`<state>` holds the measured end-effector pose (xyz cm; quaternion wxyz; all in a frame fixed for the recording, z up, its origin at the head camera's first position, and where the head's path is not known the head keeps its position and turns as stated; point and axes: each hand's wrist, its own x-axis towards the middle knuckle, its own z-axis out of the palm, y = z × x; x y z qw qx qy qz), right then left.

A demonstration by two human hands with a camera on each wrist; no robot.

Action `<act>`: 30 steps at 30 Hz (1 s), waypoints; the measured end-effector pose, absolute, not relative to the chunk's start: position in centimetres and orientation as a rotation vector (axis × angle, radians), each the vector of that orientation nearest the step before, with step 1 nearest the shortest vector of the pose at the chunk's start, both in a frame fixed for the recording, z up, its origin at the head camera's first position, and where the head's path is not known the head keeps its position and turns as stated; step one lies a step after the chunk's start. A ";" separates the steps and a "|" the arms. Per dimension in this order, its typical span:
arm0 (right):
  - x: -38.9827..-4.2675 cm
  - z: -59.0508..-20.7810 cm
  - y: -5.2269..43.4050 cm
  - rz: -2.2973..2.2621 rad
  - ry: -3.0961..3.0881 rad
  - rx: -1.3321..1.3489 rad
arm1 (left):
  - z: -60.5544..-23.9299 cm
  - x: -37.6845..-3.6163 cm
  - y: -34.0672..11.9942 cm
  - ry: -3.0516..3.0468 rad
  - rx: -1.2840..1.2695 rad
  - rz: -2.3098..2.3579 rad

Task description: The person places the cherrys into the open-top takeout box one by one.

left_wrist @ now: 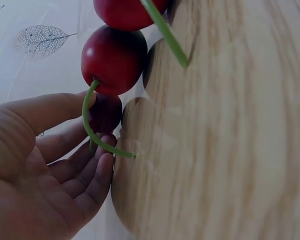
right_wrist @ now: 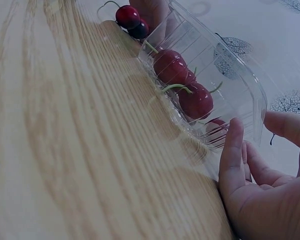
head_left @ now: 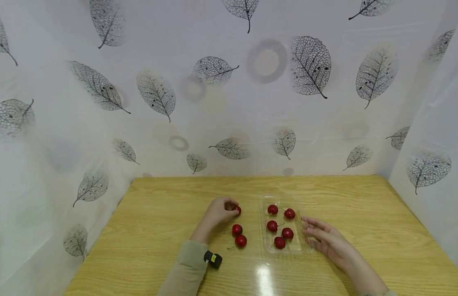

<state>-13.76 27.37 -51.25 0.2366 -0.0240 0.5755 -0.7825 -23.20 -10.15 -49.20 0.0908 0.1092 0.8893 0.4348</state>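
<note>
My left hand (head_left: 218,211) pinches a dark red cherry (head_left: 237,210) between thumb and fingers, low over the table. In the left wrist view that cherry (left_wrist: 106,114) is partly hidden behind a nearer one with a curved green stem. Two more cherries (head_left: 237,230) lie close together, just nearer to me than this hand. Right of them stands a clear plastic container (head_left: 263,234) with several stemmed cherries (head_left: 287,233) in it. At its right wall is my right hand (head_left: 330,242), fingers extended along the side and thumb near the rim (right_wrist: 264,114).
The wooden table (head_left: 158,213) carries all of this. Behind and on both sides hangs a pale curtain (head_left: 229,111) printed with leaves. A black strap device (head_left: 213,260) sits at the left sleeve.
</note>
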 end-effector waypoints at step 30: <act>-13.7 -51.0 27.3 -2.115 1.618 -0.027 | -48.4 -23.2 -9.3 2.673 0.245 1.461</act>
